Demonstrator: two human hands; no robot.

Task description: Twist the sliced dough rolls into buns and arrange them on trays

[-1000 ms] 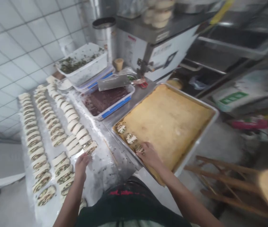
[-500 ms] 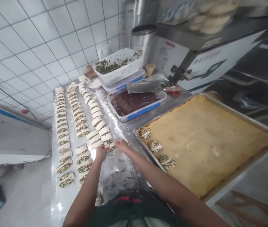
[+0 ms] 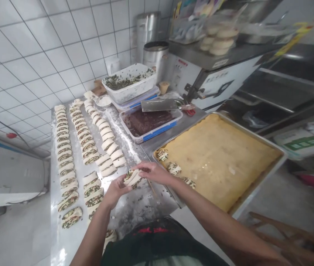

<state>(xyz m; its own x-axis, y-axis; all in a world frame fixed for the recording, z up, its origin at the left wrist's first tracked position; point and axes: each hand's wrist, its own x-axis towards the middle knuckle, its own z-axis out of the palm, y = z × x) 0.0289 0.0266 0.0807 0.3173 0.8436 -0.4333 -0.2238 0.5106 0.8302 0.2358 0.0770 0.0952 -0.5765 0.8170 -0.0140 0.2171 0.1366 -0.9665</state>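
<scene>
A slice of rolled dough with green filling (image 3: 132, 178) is held up between both my hands, over the floury steel table (image 3: 135, 207). My left hand (image 3: 116, 190) grips its left end, thumb along the near side. The fingers of my right hand (image 3: 153, 171) close on its right end from above. A thin stick (image 3: 152, 189) lies just below my right hand. To the left, cut filled dough slices (image 3: 68, 168) stand in several long rows. On my right, a large tray lined with yellowish sheet (image 3: 223, 155) bears a few filled slices (image 3: 174, 168) along its left edge.
Behind my hands are a tub of purple-brown paste (image 3: 148, 123) with a cleaver (image 3: 159, 104) across it, and a white tub of chopped green filling (image 3: 130, 88). A bowl of flour (image 3: 103, 101) stands beside them. Metal canisters (image 3: 155, 59) are near the tiled wall.
Both hands have lifted the end slice from the third row and brought it nearer to me. The view has shifted a little to the right.
</scene>
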